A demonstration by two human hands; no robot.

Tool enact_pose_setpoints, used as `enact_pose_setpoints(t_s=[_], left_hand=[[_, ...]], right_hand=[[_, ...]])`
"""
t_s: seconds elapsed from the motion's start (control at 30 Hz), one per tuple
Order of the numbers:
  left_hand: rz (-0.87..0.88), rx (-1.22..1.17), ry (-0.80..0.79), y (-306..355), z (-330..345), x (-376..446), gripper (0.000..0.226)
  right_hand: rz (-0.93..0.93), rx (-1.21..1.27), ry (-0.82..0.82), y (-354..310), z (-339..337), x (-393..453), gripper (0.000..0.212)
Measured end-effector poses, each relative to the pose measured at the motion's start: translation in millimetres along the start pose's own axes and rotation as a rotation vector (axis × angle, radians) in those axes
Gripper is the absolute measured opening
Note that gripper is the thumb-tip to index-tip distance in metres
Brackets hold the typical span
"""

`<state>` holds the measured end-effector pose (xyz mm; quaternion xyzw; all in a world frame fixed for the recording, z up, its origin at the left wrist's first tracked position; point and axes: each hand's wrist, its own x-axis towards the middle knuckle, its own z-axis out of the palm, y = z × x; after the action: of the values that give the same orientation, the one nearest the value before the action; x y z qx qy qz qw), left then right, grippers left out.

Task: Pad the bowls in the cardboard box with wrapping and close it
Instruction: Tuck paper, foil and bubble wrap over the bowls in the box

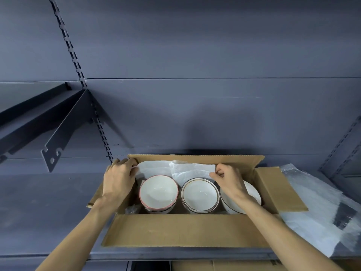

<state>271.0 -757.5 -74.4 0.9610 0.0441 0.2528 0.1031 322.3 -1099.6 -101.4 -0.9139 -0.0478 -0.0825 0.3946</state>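
— Forearms come in from the bottom edge, at 7 and 5 o'clock; elbows and all above them are cut off. Beyond them, what do you see?

— They reach over the near flap of the cardboard box, which sits open on a dark shelf. Three bowls stand in a row inside: a pink-rimmed bowl at 9 o'clock within the box, a gold-rimmed bowl in the middle, and a third bowl at 3 o'clock, half hidden under the right wrist.

— And the hands?

— The left hand has its grip closed on the left end of the white wrapping paper; its fingertips are tucked behind the paper and the box corner, so I cannot tell just how they pinch. The right hand pinches the paper's right edge between thumb and curled fingers. The sheet lies along the far wall of the box, at 12 o'clock from the bowls, touching the rims of the first two.

— Anything else?

— A heap of clear bubble wrap at 3 o'clock, beside the box's right flap, running out of frame. Something crinkly and dark in the box's near-left corner, too shadowed to name. More cardboard below the shelf, mostly cut off.
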Motion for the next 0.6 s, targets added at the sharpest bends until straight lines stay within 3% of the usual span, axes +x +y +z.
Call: enact_pose_setpoints(t_s=[0.13, 0.37, 0.47, 0.6], left_hand=[[-0.020, 0.002, -0.001, -5, 2, 0, 0.008], [-0.023, -0.064, 0.075, 6, -4, -2, 0.020], [0.089, -0.148, 0.148, 28, -12, 1, 0.024], [0.297, -0.241, 0.193, 84, -20, 22, 0.024]], right_hand=[[0.026, -0.033, 0.099, 4, -1, 0, 0.026], [0.079, -0.038, 0.072, 3, -11, -1, 0.011], [0.061, -0.063, 0.037, 7, -28, -4, 0.005], [0.050, -0.069, 0.096, 22, -69, -9, 0.015]])
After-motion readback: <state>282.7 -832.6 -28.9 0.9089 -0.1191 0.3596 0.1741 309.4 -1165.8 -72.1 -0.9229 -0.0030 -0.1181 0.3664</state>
